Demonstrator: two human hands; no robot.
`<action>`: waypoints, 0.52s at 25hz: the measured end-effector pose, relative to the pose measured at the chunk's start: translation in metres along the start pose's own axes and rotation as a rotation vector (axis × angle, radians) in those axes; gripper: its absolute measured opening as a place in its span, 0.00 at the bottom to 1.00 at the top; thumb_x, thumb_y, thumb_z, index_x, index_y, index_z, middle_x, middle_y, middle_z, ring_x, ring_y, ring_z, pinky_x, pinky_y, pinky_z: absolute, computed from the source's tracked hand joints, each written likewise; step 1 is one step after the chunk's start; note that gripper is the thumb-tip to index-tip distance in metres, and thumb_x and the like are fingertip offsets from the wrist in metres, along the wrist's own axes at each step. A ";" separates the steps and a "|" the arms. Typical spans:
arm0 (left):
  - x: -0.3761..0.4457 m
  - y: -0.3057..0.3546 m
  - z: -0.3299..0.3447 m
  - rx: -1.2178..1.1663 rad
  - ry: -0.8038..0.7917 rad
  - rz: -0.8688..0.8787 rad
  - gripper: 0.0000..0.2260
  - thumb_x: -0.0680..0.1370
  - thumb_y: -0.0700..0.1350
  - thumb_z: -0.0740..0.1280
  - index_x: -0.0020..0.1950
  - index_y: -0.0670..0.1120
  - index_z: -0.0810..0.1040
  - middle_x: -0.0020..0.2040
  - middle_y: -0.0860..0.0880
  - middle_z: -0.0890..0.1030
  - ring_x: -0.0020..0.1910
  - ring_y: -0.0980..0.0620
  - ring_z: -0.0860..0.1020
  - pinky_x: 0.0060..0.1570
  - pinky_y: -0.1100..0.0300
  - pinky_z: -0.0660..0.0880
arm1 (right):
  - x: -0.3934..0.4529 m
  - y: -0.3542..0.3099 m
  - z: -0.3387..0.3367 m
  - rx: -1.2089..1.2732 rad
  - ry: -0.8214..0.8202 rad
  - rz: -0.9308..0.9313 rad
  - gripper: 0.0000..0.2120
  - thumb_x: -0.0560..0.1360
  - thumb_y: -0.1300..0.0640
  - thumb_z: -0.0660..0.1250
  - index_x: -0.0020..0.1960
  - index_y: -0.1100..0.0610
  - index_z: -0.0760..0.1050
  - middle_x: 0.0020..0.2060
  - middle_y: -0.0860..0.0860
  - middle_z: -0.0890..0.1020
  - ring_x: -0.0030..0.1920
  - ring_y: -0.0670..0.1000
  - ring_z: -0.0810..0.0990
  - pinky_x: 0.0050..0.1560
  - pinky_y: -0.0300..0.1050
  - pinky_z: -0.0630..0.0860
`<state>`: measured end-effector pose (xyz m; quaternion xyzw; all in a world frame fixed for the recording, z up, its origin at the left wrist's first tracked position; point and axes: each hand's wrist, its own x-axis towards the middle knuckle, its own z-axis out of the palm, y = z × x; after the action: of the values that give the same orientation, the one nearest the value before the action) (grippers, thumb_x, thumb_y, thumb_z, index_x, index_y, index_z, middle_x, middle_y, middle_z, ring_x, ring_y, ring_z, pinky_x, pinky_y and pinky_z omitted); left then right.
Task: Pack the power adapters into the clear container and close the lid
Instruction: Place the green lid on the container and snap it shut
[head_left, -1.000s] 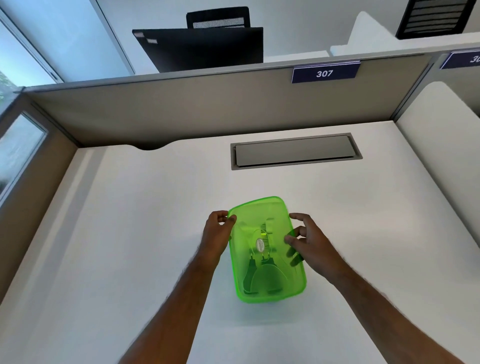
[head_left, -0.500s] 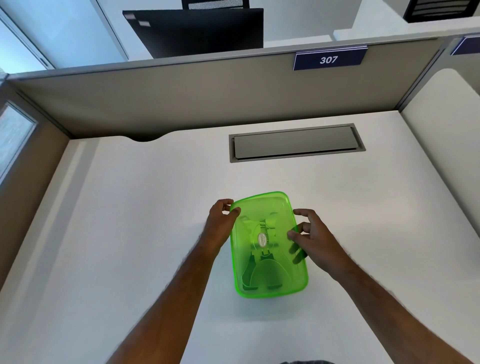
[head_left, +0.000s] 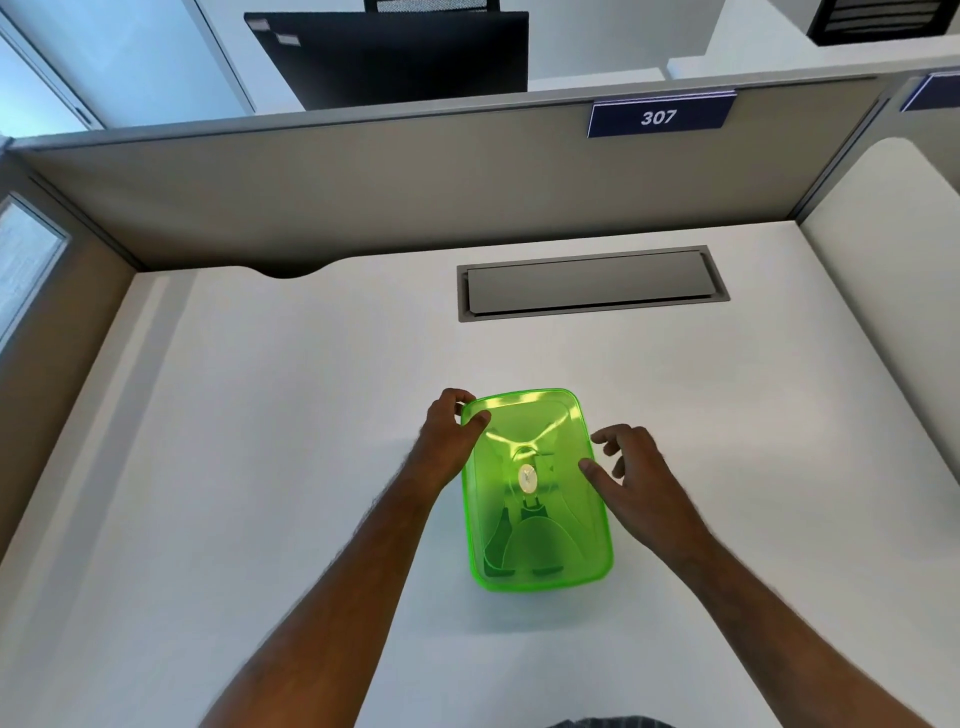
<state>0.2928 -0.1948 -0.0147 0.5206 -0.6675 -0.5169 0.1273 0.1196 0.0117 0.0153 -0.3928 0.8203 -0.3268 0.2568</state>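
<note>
Head view: the green container (head_left: 537, 493) sits on the white counter (head_left: 260, 441), a little toward its near edge and about midway between the side edges, with its lid (head_left: 524, 415) on top. Dark shapes show through the tinted plastic, likely the adapters (head_left: 524, 545), though they are too blurred by the lid to tell one from another.

A second ago the right hand (head_left: 631, 478) had its fingers down on the lid's right rim, pressing. Now it has come off: the grip is loose, fingers spread and curled, only the thumb tip near or just touching the right edge. The left hand (head_left: 449, 434) has stayed at the far-left corner, grip pinched on the lid rim, thumb on top and fingers wrapped over the edge. The container has hardly shifted on the counter.

My reading is that packing is done and the right side has been pressed home, while the left corner is the last spot being seated. Whether the lid is snapped down all round cannot be told; the near edge looks flush. A final press there may remain.
</note>
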 end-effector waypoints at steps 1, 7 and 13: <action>-0.001 0.000 0.001 0.005 0.000 0.000 0.11 0.79 0.51 0.70 0.59 0.53 0.75 0.60 0.48 0.78 0.55 0.46 0.78 0.54 0.52 0.75 | 0.004 -0.002 0.000 0.020 0.004 -0.003 0.13 0.77 0.49 0.71 0.59 0.47 0.73 0.51 0.46 0.74 0.46 0.49 0.77 0.48 0.47 0.76; -0.001 0.001 -0.001 0.005 -0.018 0.007 0.11 0.79 0.51 0.70 0.60 0.53 0.75 0.60 0.47 0.78 0.55 0.46 0.78 0.50 0.55 0.74 | 0.062 -0.009 0.012 0.106 -0.052 0.075 0.18 0.80 0.44 0.65 0.69 0.46 0.70 0.59 0.50 0.74 0.56 0.55 0.77 0.60 0.55 0.76; -0.004 -0.001 0.004 0.044 0.010 0.034 0.12 0.79 0.52 0.68 0.63 0.56 0.76 0.60 0.49 0.76 0.57 0.44 0.79 0.59 0.44 0.78 | 0.065 -0.016 0.038 0.073 -0.101 0.071 0.26 0.79 0.40 0.65 0.73 0.47 0.63 0.66 0.54 0.74 0.64 0.57 0.75 0.62 0.51 0.71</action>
<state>0.2930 -0.1890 -0.0158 0.5145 -0.6866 -0.4974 0.1280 0.1166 -0.0613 -0.0089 -0.3697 0.8073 -0.3270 0.3235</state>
